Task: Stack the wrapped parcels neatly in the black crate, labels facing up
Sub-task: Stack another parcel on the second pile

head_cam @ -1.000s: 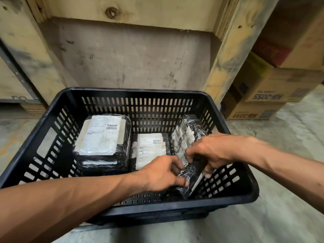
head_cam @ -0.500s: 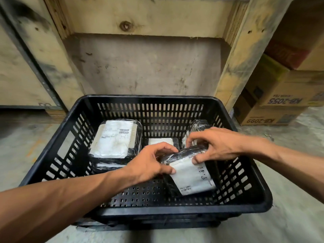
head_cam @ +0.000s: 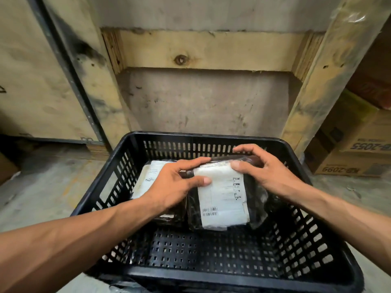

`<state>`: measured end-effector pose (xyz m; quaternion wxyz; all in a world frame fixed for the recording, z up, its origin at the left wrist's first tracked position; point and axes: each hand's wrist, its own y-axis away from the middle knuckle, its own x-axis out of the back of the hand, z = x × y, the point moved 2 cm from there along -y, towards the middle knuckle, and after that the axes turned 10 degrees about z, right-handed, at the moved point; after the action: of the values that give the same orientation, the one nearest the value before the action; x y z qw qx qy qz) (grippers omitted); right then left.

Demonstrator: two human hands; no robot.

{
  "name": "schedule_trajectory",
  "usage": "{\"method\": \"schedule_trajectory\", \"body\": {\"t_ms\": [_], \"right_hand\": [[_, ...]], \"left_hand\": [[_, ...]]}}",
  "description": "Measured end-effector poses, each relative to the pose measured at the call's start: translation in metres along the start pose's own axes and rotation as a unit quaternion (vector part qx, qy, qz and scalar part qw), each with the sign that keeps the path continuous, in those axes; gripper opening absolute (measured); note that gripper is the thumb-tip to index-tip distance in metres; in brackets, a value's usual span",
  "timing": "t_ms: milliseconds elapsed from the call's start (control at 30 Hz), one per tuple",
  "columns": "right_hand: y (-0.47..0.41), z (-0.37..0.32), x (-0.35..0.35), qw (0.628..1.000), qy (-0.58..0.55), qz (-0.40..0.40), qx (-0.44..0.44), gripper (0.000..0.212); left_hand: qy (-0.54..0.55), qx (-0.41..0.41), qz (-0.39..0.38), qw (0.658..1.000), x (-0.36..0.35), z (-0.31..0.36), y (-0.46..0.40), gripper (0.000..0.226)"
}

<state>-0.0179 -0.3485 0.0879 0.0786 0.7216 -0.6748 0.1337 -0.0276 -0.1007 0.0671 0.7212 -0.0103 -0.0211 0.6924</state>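
Setting: bare concrete floor [head_cam: 42, 182] with worn pale wooden crate panels [head_cam: 201, 49] behind; brown cardboard cartons [head_cam: 355, 153] stand at the right edge
Crate: black slotted plastic crate [head_cam: 232, 278] sits on the floor, its near half showing only perforated base
Parcel in hand: black film-wrapped parcel with a white printed label [head_cam: 222, 199] lies label up toward the far middle of the crate, its long side running toward the viewer
Neighbour: a second wrapped parcel with a white label [head_cam: 148, 176] lies just to its left, touching or nearly so, mostly covered by the left wrist
Left hand: left hand [head_cam: 175, 187] rests on the held parcel's far left corner, fingers curved over the edge and thumb pressed on the label
Right hand: right hand [head_cam: 260, 170] clamps the far right corner, fingers arched over the top edge, thumb on the label
Stage: judged as settling this parcel into line beside its neighbour
Risk: slick film could let the parcel skid askew when both hands let go; pushing it sideways might nudge the left parcel out of square; its crinkled loose wrap at the right may catch and tip it
Hidden: whatever lies under either parcel cannot be seen, so I cannot tell whether they sit on the base or on others; label print is too small to read; the far right corner of the crate is behind the right hand
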Motion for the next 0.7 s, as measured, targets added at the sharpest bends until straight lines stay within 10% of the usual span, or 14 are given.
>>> {"method": "schedule_trajectory", "body": {"t_ms": [233,700], "right_hand": [[0.006,0.019,-0.023,0.994,-0.055,-0.008,0.094,0.097],[-0.016,-0.022,-0.009,0.993,-0.005,0.032,0.115,0.040]], "left_hand": [[0.110,0.021,0.082,0.990,0.011,0.017,-0.012,0.039],[-0.041,-0.020,-0.097,0.994,0.023,0.039,-0.029,0.046]]}}
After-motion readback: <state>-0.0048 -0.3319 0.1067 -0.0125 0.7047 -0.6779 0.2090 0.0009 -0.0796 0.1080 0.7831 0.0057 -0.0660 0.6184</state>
